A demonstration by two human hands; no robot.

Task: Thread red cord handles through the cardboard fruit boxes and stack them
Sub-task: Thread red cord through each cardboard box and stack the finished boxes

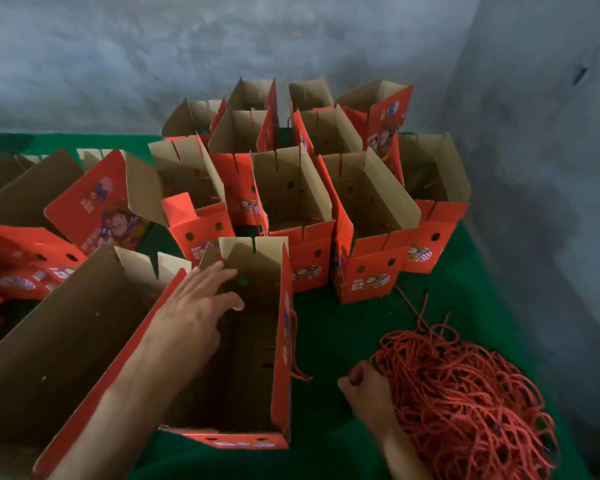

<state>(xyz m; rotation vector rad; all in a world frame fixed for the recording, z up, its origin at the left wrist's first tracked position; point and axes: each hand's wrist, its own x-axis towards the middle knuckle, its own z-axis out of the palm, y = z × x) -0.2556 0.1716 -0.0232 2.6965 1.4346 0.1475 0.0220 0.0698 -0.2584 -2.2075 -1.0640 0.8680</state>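
Observation:
An open red cardboard fruit box (280,358) stands in front of me on the green surface, with a red cord handle (296,355) hanging from holes in its right wall. My left hand (198,303) reaches over the box's left wall with fingers spread and straight, palm down above the inside. My right hand (364,386) lies at the left edge of a big pile of red cords (465,393), its fingers curled in among the strands; which cord it grips is hidden.
Several upright open boxes (309,216) crowd the back of the green surface (340,327) against the grey wall. A larger open box (59,341) lies at my left, with more red boxes (21,261) beyond it. Another wall runs along the right.

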